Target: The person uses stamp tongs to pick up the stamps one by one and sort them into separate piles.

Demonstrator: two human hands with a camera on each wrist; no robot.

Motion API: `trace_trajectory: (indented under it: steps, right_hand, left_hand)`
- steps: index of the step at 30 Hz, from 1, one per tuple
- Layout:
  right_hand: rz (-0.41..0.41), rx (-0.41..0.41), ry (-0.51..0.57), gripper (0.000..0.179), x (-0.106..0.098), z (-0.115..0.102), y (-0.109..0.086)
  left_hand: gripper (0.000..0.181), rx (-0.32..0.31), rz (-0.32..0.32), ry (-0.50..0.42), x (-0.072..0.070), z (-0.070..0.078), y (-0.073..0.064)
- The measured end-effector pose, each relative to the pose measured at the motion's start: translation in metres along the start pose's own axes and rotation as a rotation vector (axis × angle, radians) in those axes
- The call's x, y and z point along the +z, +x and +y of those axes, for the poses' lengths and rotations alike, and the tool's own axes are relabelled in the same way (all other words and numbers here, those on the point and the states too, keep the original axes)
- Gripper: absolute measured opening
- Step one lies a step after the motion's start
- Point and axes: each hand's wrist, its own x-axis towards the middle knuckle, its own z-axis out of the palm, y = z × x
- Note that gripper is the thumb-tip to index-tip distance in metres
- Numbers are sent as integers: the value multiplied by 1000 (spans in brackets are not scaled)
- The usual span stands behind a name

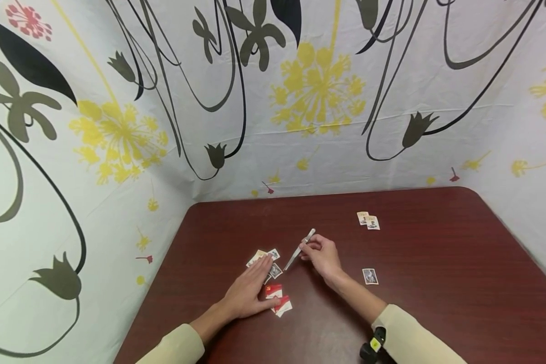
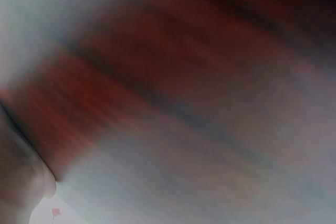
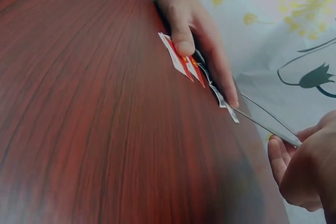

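Note:
My left hand [image 1: 247,290] lies flat with its fingers over a loose group of small stamps [image 1: 275,271], partly hiding them. Its thumb rests on red-and-white stamps [image 1: 273,291] nearer to me. Between the fingers of my right hand [image 1: 322,257] is a pair of metal tweezers [image 1: 296,254], pointing down and left. In the right wrist view the tweezers [image 3: 265,126] reach to the pale stamps [image 3: 232,114] by the left fingertips. The left wrist view is blurred, with a bit of hand [image 2: 26,179] at its lower left.
On the dark red-brown table [image 1: 418,253], two overlapping stamps [image 1: 372,222] lie at the far right. A single grey stamp [image 1: 370,276] lies nearer, right of my right hand. White patterned cloth [image 1: 327,167] hangs behind the table and on the left.

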Motion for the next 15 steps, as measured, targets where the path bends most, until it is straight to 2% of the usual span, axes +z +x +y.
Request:
trace_trajectory:
  steps: [6, 15]
  right_hand:
    - [27, -20, -20, 15, 15, 7, 7]
    - [68, -5, -38, 17, 24, 14, 15]
  left_hand:
    - [114, -24, -17, -11, 0, -1, 0]
    - [112, -52, 19, -75, 0, -2, 0]
